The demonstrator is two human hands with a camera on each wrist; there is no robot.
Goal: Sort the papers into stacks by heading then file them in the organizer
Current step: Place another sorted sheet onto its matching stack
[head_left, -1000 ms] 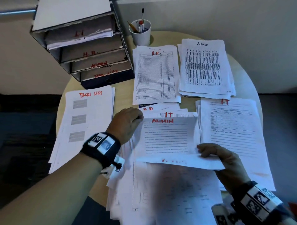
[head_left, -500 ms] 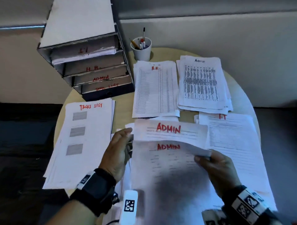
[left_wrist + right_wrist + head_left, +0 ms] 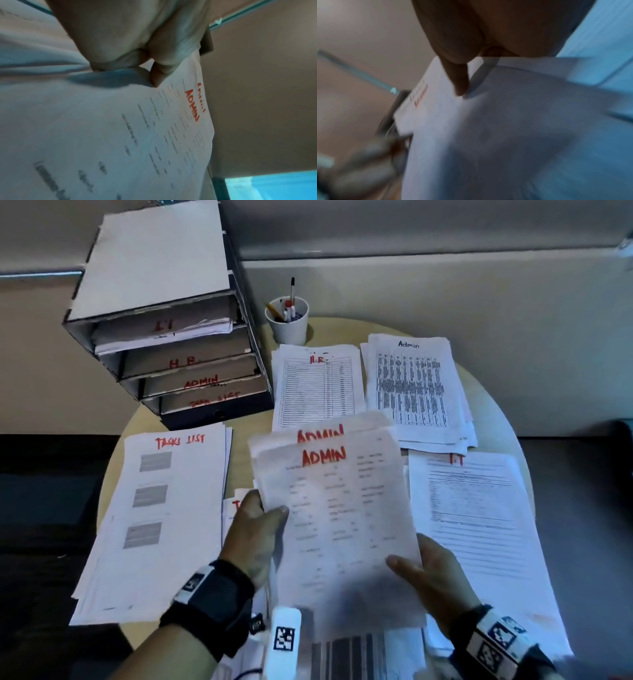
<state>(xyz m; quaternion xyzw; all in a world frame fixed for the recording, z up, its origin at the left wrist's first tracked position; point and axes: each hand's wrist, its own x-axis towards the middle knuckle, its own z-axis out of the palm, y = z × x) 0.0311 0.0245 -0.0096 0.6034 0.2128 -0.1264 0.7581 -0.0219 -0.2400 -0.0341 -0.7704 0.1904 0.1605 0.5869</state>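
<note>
Round and pale, the worktop (image 3: 493, 392) carries headed stacks so each matches an organizer (image 3: 178, 350) drawer. Both hands pinch the raised ADMIN sheets (image 3: 335, 508), left hand (image 3: 255, 529) at one edge, right hand (image 3: 435, 570) opposite, likely bound for the Admin stack (image 3: 414, 388).

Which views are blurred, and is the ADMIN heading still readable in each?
Head: dim, mostly sharp, heading on the ADMIN sheets clear. Left wrist: soft at the near edge, ADMIN legible beyond the left hand. Right wrist: heavy blur, only a red smear by the right hand.
</note>
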